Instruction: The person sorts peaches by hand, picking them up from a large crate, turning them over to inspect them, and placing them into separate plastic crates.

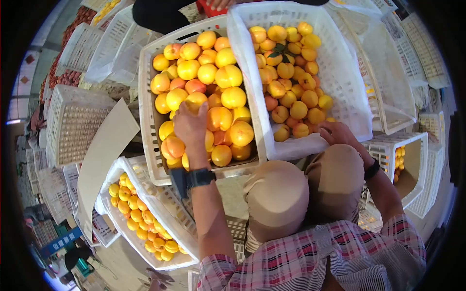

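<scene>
My left hand (190, 127) reaches into a white plastic crate (144, 104) of large yellow peaches. Its thumb and fingers close around one yellow peach (196, 100) among the others; part of the grip is hidden from above. To the right stands a second crate (347, 82), lined with white foam sheet, holding smaller yellow-orange peaches (297, 89). Green leaves (281, 52) lie on top of them. My right hand (336, 132) rests at this crate's near edge, fingers curled over the lined rim (298, 147) beside the peaches.
A lined crate of peaches (103, 196) stands low at the left, beside a cardboard sheet (104, 145). Stacked white crates (77, 128) are on both sides. Another person's hands (217, 4) show at the top. My knees (276, 194) are close below the crates.
</scene>
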